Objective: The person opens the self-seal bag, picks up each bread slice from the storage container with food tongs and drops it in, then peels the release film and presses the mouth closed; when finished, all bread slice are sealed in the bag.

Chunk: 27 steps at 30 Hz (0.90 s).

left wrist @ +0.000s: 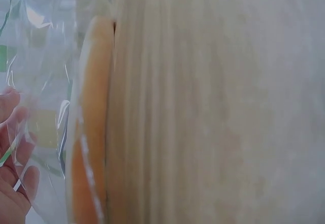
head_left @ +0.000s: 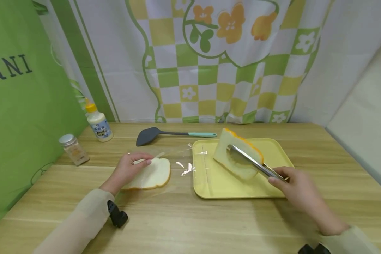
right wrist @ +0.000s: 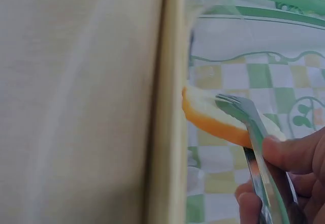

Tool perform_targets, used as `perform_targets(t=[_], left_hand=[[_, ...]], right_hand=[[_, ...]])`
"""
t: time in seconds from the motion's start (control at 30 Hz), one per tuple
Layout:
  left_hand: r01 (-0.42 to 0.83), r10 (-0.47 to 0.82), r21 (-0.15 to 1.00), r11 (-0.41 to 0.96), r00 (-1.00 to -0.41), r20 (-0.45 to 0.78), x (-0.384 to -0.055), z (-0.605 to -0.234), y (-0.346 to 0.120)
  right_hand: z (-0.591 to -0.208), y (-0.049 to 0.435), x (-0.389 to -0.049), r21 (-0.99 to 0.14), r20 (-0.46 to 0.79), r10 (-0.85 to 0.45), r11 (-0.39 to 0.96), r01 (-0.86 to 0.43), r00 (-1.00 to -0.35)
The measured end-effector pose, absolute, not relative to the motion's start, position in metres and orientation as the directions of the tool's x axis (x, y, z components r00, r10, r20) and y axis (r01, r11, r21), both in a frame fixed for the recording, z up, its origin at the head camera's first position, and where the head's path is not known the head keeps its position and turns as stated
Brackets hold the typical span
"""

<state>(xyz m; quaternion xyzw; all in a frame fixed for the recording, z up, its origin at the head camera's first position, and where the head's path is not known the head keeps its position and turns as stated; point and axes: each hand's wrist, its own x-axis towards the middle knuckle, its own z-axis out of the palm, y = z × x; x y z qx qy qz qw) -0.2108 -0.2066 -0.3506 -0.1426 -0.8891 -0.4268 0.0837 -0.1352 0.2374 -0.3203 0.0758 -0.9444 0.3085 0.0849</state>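
My left hand pinches the edge of a clear plastic bag between thumb and fingers. Under that hand, a white bread slice with a brown crust lies at the bag on the table; the left wrist view shows its crust behind clear film. In my right hand is a pair of metal tongs, gripped with thumb and fingers. Their tips clamp a second bread slice, tilted over the yellow tray. The right wrist view shows that slice's orange-brown crust between the tong arms.
A spatula with a dark blade and mint handle lies behind the bag. At the back left stand a squeeze bottle with a yellow cap and a small shaker jar. A patterned curtain hangs along the table's back edge.
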Motion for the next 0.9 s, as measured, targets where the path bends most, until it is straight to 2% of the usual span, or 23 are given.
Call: perform_targets(t=[0.2, 0.33, 0.53, 0.9], left_hand=[[0.312, 0.185, 0.740, 0.595, -0.950, 0.251, -0.211, -0.352, -0.207], [0.306, 0.183, 0.742, 0.596, -0.952, 0.246, -0.210, -0.351, -0.207], [0.316, 0.199, 0.747, 0.585, -0.949, 0.246, -0.209, -0.352, -0.207], [0.303, 0.186, 0.735, 0.607, -0.953, 0.238, -0.210, -0.352, -0.206]], right_hand=[[-0.299, 0.248, -0.137, -0.759, 0.039, -0.131, 0.641, -0.115, -0.991], [-0.297, 0.251, -0.143, -0.822, -0.065, -0.185, 0.568, -0.052, -0.981], [-0.308, 0.250, -0.148, -0.864, -0.212, -0.270, 0.500, 0.051, -0.939], [-0.316, 0.239, -0.161, -0.918, -0.303, -0.484, 0.380, 0.114, -0.821]])
